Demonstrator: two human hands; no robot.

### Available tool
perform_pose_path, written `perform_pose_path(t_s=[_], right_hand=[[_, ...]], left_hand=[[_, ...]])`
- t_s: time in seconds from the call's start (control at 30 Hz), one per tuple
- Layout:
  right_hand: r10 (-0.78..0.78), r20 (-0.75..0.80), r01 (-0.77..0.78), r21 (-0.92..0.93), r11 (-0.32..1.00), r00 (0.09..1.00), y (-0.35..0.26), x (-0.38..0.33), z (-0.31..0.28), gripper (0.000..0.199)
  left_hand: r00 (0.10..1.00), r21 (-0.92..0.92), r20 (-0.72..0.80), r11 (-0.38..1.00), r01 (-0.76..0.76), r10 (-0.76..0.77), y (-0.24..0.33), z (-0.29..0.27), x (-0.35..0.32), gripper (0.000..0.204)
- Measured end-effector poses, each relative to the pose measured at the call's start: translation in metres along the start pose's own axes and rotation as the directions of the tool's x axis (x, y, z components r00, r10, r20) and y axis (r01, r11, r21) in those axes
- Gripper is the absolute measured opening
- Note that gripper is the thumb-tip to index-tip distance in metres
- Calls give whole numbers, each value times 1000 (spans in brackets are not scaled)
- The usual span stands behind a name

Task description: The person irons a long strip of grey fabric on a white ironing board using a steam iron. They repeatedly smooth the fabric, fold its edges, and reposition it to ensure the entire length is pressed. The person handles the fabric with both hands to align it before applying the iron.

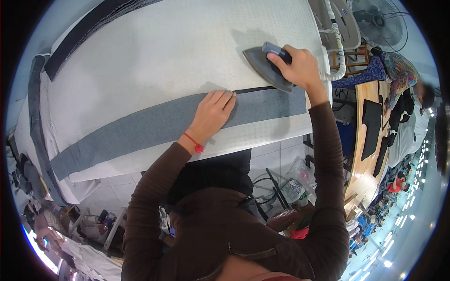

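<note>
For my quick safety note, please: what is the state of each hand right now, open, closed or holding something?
Left hand: on the grey cloth; whether it grips cannot be told.
Right hand: closed, holding the iron.

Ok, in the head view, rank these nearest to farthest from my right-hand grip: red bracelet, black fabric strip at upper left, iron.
1. Iron: nearest, held in your right-hand grip.
2. Red bracelet: next, on your left wrist.
3. Black fabric strip: farthest, at the upper left of the white work surface.
</note>
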State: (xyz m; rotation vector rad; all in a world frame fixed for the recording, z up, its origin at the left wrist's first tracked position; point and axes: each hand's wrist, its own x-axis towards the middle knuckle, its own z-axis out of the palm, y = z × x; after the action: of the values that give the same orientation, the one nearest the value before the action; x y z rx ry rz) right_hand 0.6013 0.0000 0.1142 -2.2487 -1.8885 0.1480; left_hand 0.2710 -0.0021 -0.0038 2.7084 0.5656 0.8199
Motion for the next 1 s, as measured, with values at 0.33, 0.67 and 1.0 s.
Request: perform_pose_path(t_s=[0.33, 0.67, 1.0], right_hand=[[-72, 22, 71, 59, 996, 997, -42, -73, 8, 61], [-179, -132, 181, -1, 984, 975, -40, -87, 32, 63], [-187, -177, 192, 14, 981, 966, -67, -90, 44, 63]], left_hand=[[1000, -39, -1, 999, 10, -10, -1, -3, -12, 42], [997, 53, 44, 996, -68, 66, -17, -13, -21, 36], [999, 120, 41, 993, -7, 2, -17, -28, -27, 42]])
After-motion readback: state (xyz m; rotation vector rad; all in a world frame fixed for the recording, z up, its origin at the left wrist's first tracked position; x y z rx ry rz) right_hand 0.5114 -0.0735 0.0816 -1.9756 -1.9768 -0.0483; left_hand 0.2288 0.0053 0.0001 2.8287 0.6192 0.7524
